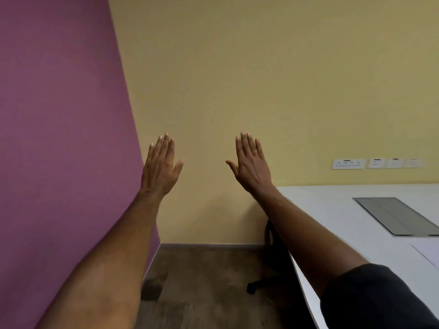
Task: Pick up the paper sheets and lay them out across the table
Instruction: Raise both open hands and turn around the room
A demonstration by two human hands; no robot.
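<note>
My left hand and my right hand are both raised in front of the yellow wall, backs toward me, fingers straight and thumbs out, holding nothing. They hang in the air left of the white table, well apart from it. Only the corner of one white paper sheet shows, lying flat on the table at the right edge of the view. The remainder of that sheet is cut off by the frame.
A grey flap panel is set into the tabletop. A black office chair stands under the table's left end on the dark wooden floor. White wall sockets sit above the table. A purple wall fills the left.
</note>
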